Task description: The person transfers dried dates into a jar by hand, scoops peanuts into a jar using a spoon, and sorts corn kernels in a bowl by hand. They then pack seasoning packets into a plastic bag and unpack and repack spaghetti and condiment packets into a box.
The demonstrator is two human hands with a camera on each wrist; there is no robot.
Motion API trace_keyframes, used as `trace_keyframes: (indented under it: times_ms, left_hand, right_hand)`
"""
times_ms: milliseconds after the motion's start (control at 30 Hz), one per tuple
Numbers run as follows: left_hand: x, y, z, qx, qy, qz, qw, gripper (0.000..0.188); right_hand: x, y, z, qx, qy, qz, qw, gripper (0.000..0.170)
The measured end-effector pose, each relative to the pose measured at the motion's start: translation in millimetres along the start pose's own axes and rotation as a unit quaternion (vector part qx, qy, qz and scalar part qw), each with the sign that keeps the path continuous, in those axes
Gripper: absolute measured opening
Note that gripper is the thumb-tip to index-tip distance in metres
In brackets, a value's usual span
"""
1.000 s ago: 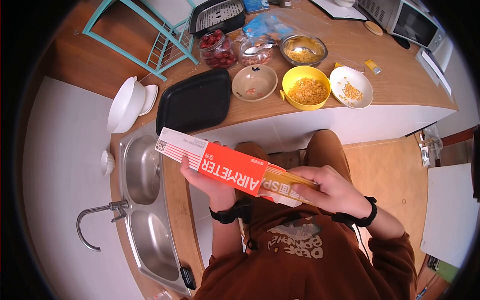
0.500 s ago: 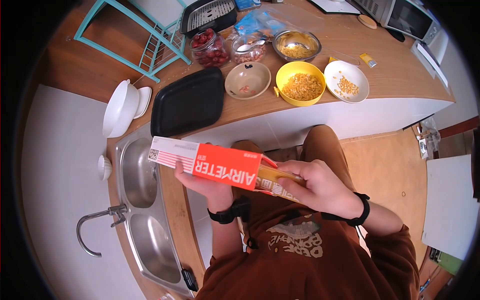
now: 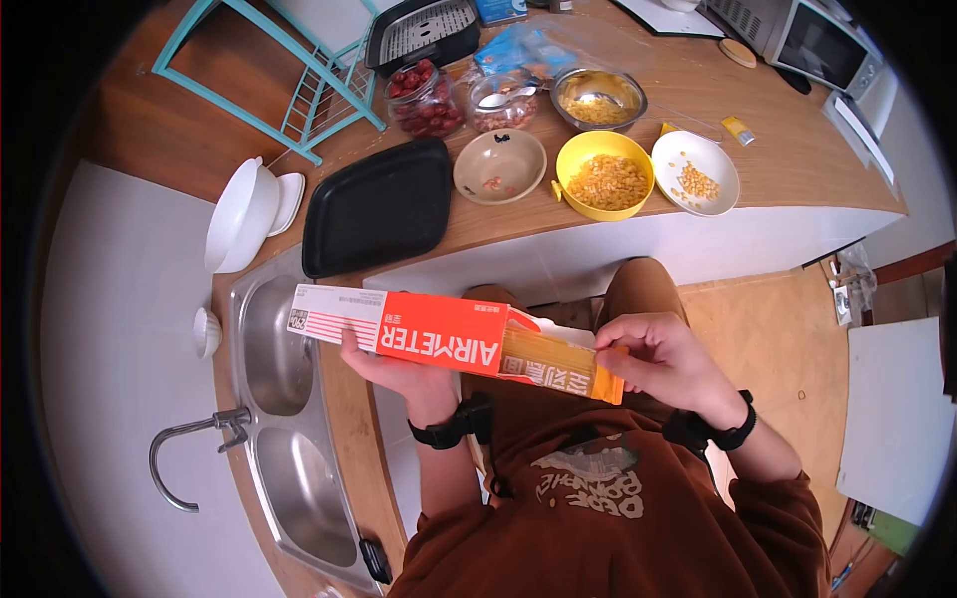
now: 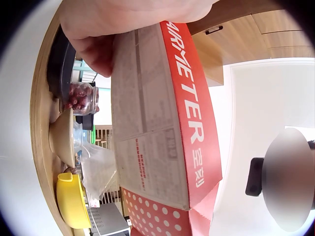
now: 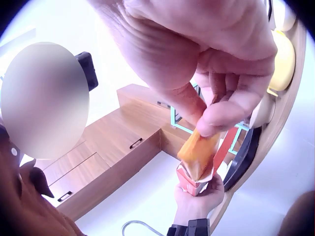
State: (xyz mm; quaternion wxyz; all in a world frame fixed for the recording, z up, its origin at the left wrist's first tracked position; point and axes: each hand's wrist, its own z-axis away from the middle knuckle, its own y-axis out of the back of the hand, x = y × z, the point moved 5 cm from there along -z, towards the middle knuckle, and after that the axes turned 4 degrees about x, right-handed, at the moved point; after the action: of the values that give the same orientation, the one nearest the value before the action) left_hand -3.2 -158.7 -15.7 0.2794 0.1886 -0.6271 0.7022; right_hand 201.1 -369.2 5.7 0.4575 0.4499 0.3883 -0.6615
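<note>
A long red and white box lies across my left hand, whose fingers hold it from beneath. Out of the box's open right end sticks a yellow packet of spaghetti. My right hand pinches the packet's orange end between thumb and fingers. In the left wrist view my hand grips the box along its upper edge. The right wrist view shows fingertips of my right hand on the crimped orange wrapper, with the box's torn flaps around it.
On the counter stand a black tray, a beige bowl, a yellow bowl of corn, a white plate with kernels, a steel bowl and a jar of red fruit. A double sink lies at left.
The packet shows farther out of the box. My right hand has moved from the packet's side to its orange end. The box has turned closer to level and shifted slightly left.
</note>
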Motion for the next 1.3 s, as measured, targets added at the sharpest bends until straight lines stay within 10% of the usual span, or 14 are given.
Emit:
trace_keyframes:
  times_ms: [200, 433, 600, 800, 1033, 1300]
  left_hand:
    - [-10, 8, 0, 0.000, 0.016, 0.011, 1.000, 0.057]
    - [-5, 2, 3, 0.016, -0.002, 0.004, 1.000, 0.056]
    - [-2, 8, -4, -0.004, 0.007, 0.020, 1.000, 0.057]
    - [-2, 1, 4, -0.059, 0.024, 0.014, 0.998, 0.055]
    - [4, 1, 5, 0.050, -0.024, 0.007, 0.998, 0.058]
    - [-3, 7, 6, -0.041, 0.008, 0.015, 0.999, 0.058]
  right_hand:
    - [-2, -19, -9, 0.112, 0.173, 0.087, 0.975, 0.005]
    - [9, -27, -10, 0.105, 0.177, 0.054, 0.977, 0.010]
    - [19, -19, -5, -0.023, -0.049, -0.067, 0.996, 0.035]
    - [29, -23, -7, -0.017, -0.110, -0.151, 0.982, 0.034]
    - [29, -33, -12, -0.089, -0.072, -0.143, 0.983, 0.025]
    - [23, -40, -19, -0.085, -0.054, -0.059, 0.993, 0.021]
